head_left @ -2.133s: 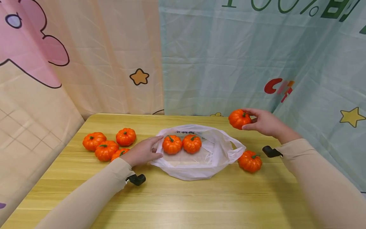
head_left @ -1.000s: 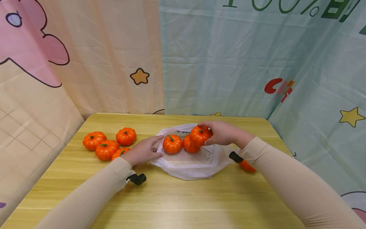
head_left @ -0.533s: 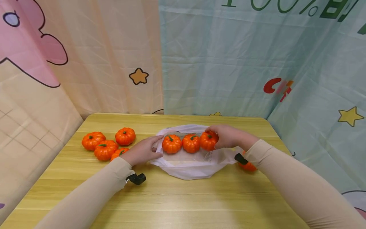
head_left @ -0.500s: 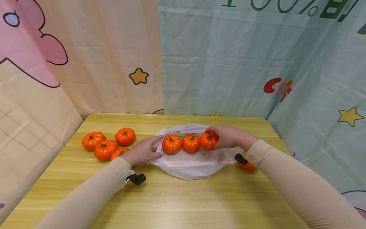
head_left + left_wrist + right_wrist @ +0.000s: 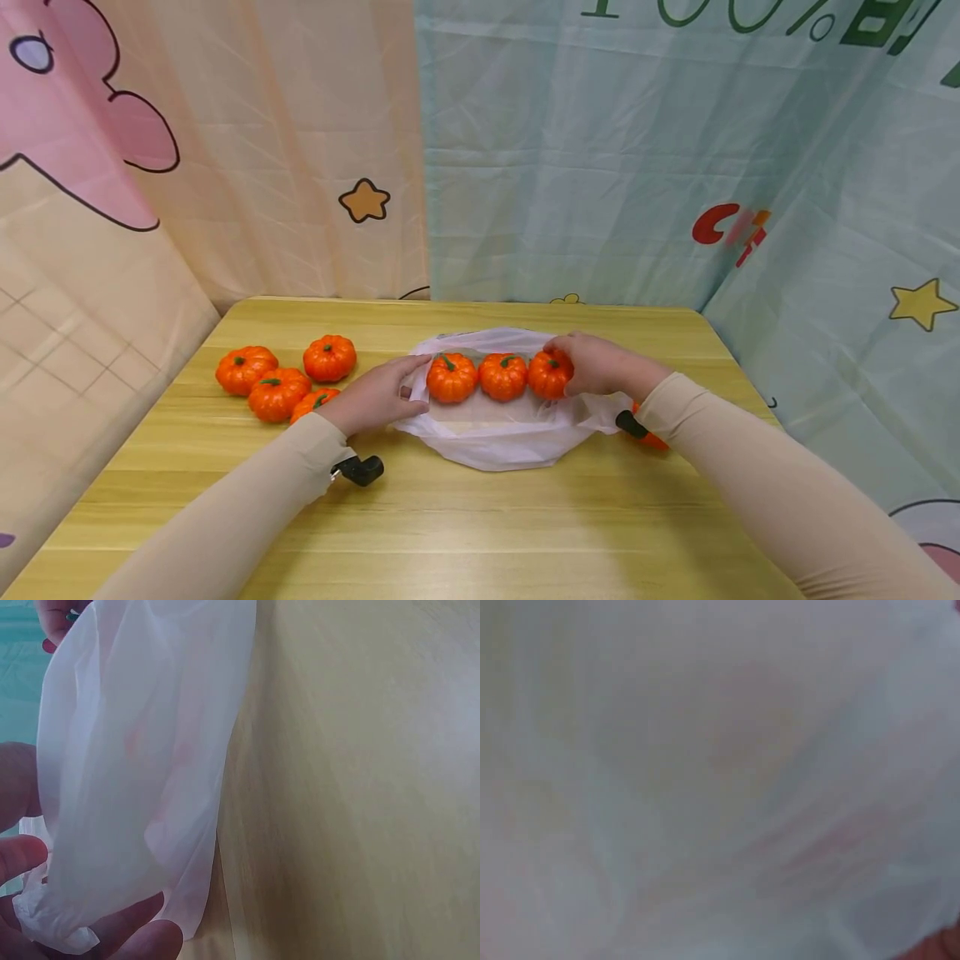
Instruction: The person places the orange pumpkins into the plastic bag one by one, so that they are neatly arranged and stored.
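Note:
A thin white plastic bag [image 5: 487, 448] lies with its mouth spread wide on the wooden table. My left hand [image 5: 378, 395] holds the bag's left edge; in the left wrist view a gathered bit of the bag [image 5: 56, 922] sits among the fingers. Inside stand a left pumpkin [image 5: 452, 378] and a middle pumpkin [image 5: 502, 377], both small and orange with green stems. My right hand [image 5: 606, 367] reaches over the bag's right side and grips a third small pumpkin [image 5: 550, 374] beside the middle one. Blurred white plastic [image 5: 705, 787] fills the right wrist view.
Several more pumpkins [image 5: 279, 393] sit in a cluster on the table [image 5: 480, 542] at the left, one partly behind the left wrist. Another pumpkin [image 5: 654, 442] lies right of the bag, mostly hidden by the right sleeve. Printed curtains [image 5: 570, 167] stand behind the table.
My right hand has brought its pumpkin from right of the bag leftward and down into it, beside the middle one. Lately it has shifted slightly right and lower. My left hand stays at the bag's edge.

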Motion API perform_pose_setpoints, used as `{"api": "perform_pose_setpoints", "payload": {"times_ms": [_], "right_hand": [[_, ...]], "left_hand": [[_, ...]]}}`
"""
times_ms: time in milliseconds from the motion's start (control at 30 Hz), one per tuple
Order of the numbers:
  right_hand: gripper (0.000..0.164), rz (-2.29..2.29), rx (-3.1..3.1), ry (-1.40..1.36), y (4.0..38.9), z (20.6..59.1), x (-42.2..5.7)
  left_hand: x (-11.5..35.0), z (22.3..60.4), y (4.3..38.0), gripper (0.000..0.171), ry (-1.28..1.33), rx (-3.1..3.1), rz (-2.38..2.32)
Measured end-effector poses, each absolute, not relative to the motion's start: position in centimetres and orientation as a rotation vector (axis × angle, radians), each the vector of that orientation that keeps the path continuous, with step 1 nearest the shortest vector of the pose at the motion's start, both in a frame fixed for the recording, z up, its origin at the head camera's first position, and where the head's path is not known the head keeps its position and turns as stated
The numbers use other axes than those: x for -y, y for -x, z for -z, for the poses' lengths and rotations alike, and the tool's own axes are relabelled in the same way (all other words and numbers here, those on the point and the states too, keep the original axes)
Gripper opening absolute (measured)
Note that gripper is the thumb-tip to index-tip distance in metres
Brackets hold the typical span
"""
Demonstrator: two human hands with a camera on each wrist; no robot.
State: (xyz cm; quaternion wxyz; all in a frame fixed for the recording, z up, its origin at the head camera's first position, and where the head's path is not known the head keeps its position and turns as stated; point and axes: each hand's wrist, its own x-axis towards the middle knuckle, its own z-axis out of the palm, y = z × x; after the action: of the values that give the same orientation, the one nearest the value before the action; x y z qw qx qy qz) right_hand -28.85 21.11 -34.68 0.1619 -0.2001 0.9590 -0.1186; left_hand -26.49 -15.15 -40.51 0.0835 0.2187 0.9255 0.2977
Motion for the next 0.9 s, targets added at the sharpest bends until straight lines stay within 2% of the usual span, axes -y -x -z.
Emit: {"api": "perform_pose_setpoints", "payload": {"times_ms": [900], "right_hand": [[0.072, 0.350, -2.716, 0.466, 29.5, 35.8, -20.8]], "left_hand": [[15.1, 40.6, 26.4, 0.082, -0.664, -2.748, -0.908]]}}
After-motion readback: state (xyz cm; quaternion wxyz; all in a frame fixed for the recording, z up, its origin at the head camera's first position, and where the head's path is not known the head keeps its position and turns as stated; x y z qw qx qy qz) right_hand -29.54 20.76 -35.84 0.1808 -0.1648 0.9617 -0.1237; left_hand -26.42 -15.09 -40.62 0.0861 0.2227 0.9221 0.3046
